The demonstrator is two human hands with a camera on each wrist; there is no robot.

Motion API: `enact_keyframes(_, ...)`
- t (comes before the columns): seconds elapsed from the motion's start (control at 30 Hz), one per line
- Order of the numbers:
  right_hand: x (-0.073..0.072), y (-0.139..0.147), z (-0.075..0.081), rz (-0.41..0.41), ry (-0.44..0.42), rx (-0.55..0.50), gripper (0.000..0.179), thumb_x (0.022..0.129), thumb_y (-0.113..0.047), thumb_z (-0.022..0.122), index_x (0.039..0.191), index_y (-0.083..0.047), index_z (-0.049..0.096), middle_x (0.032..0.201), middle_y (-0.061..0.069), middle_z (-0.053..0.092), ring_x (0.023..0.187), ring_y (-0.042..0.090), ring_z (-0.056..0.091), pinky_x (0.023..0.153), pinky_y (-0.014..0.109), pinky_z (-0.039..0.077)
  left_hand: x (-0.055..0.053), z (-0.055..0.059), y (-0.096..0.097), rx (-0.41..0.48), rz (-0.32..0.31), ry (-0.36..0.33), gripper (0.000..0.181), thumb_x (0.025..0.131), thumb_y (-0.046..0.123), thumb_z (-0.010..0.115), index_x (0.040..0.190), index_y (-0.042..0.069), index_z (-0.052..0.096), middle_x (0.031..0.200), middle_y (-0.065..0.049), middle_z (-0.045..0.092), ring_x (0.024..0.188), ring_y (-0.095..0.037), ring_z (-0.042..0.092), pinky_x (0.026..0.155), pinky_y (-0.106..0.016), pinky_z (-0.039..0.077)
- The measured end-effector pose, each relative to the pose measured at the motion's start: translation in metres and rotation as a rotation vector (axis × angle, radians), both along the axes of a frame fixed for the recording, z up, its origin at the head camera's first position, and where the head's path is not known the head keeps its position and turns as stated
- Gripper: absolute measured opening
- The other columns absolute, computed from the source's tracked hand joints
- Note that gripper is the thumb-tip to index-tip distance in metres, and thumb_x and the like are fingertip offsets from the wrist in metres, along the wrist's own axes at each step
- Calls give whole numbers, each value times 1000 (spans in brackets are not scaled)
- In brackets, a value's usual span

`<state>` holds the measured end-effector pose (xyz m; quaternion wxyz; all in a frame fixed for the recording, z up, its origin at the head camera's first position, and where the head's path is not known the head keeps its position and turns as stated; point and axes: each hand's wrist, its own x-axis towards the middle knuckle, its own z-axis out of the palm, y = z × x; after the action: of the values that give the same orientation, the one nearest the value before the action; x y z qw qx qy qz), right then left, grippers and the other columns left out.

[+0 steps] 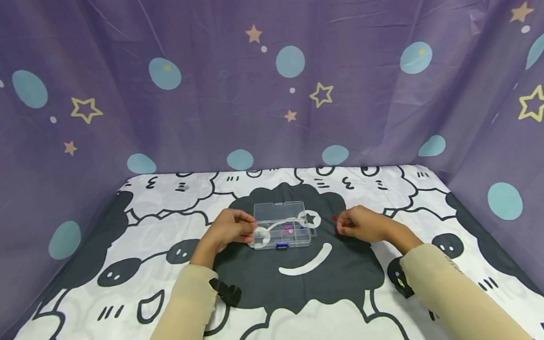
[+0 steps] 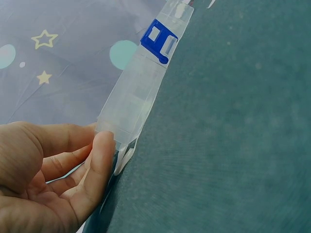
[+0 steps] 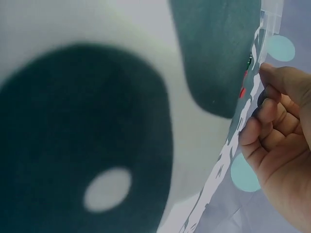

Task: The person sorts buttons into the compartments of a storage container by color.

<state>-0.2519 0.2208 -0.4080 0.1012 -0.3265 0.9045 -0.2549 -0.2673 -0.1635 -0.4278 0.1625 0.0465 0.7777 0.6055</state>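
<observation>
From my end, the clear box point(image 1: 299, 244) sits mid-width on the printed cloth point(image 1: 311, 285), towards its far edge — lid point(image 1: 279, 210) open, long axis running left to right. The left hand point(image 1: 231, 228) pinches its left end, thumb and finger drawn in to little more than the thin plastic. What I watch is the other side: the red pieces point(image 1: 334, 218) lie off the box's right edge, just beside the right hand point(image 1: 364, 223), much the nearer one. Its fingers curl inward — whether that grip has hold of anything, I can't tell.
</observation>
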Motion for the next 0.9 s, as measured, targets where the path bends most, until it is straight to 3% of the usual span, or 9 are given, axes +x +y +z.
enact_keyframes(0.3, 3, 12, -3, 22, -26, 17, 12, 98, 0, 63, 90, -8, 68, 71, -3, 63, 59, 4, 50, 55, 22, 45, 1, 1, 0, 9, 7, -6, 19, 95, 0, 71, 112, -7, 68, 98, -19, 67, 69, -21, 71, 65, -31, 64)
enact_keyframes(0.9, 6, 13, -3, 34, -25, 66, 5, 94, -7, 74, 91, -8, 71, 71, -8, 64, 59, 2, 53, 56, 21, 48, -1, 0, 0, 8, -4, -6, 23, 96, 0, 70, 116, -10, 66, 100, -19, 68, 70, -21, 71, 66, -32, 64)
